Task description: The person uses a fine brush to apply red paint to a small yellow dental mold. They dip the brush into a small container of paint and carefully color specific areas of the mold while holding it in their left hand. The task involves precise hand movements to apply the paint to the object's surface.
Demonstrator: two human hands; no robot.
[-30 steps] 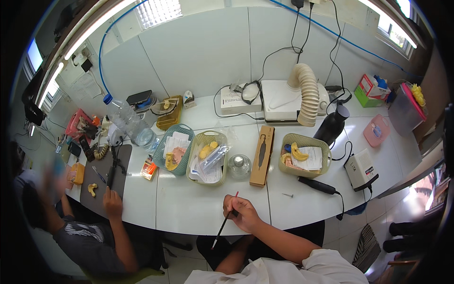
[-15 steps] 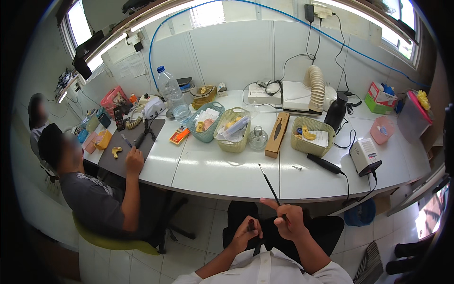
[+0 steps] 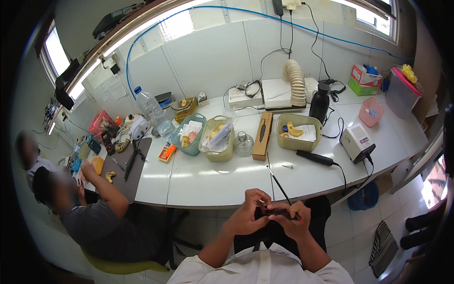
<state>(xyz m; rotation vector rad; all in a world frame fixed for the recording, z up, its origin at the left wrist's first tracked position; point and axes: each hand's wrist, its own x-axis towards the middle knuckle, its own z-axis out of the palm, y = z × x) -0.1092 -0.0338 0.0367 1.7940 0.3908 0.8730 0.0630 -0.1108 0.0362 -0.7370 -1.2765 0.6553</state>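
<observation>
Over my lap, near the table's front edge, my left hand (image 3: 248,214) and my right hand (image 3: 298,221) are close together. Between their fingers is a small dark reddish-brown object (image 3: 277,213), partly covered by the fingers; its kind cannot be made out. My right hand also keeps hold of a thin black brush (image 3: 280,186), which slants up and left over the table edge, with a red end showing by the hand. Both hands are closed. Beyond them on the white table lie a small metal bit (image 3: 287,166) and a black rotary handpiece (image 3: 316,157) with a cord.
Across the table stand a green basket (image 3: 217,155), a blue-green basket (image 3: 188,148), a yellow-green basket (image 3: 299,142), a glass jar (image 3: 243,144), a long brown box (image 3: 262,137), a black bottle (image 3: 319,103) and a white control box (image 3: 355,143). At left, a co-worker (image 3: 101,227) sits by a grey mat (image 3: 135,176).
My hands have come together, with my right fingers now at the dark object. The brush has tilted with my right hand. The co-worker's hand has left the mat and moved left. My view has shifted.
</observation>
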